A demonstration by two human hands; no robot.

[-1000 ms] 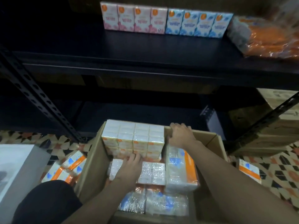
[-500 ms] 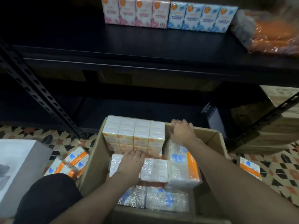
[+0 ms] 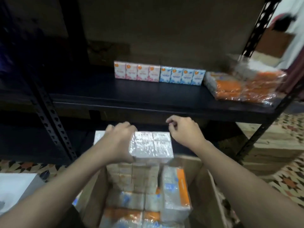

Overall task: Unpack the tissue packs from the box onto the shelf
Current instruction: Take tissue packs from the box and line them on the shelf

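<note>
A clear-wrapped bundle of white tissue packs [image 3: 152, 145] hangs above the open cardboard box [image 3: 212, 186], below the front edge of the black shelf [image 3: 131, 94]. My left hand [image 3: 120, 140] grips the bundle's left end. Just off its right end, my right hand [image 3: 185, 132] has loosely curled fingers and holds nothing. More wrapped tissue packs fill the box, among them an upright orange-striped pack [image 3: 176, 190]. At the back of the shelf stand a row of pink packs [image 3: 136, 72] and a row of blue packs [image 3: 182, 77].
Orange-wrapped bundles [image 3: 238, 88] lie on the shelf's right end. Perforated black uprights stand at left [image 3: 49, 116] and right [image 3: 256, 137]. A white box [image 3: 14, 186] sits on the patterned floor at lower left, and stacked cartons [image 3: 276, 145] at right.
The bundle has come up out of the box in my left hand. My right hand has come off its right end. My view has tilted up toward the shelf.
</note>
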